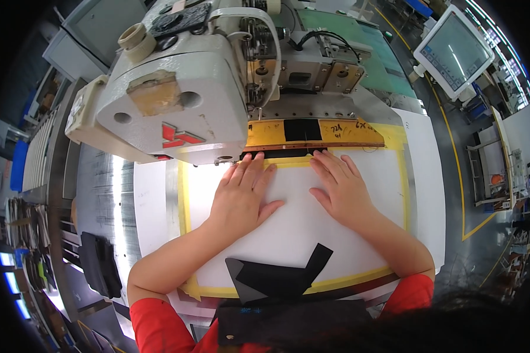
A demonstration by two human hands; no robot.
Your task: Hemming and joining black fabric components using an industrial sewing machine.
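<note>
My left hand (241, 194) lies flat, fingers spread and pointing away from me, with its fingertips at a black strip of fabric (285, 154). My right hand (343, 191) rests the same way farther right, its fingertips at the strip's other end. Just beyond the strip runs the brown front edge of a yellow clamp plate (265, 133), which has a black patch (302, 130) in its middle. The big white sewing machine head (176, 117) stands beyond my left hand and hides the plate's left end. Neither hand grasps anything.
Under my forearms lies a white sheet bordered with yellow tape (406, 194). Closer to me are a cut black fabric piece (277, 277) and a dark flat piece (288, 323). Folded black fabric (99, 265) sits at the left. A touch screen (454, 52) stands at the far right.
</note>
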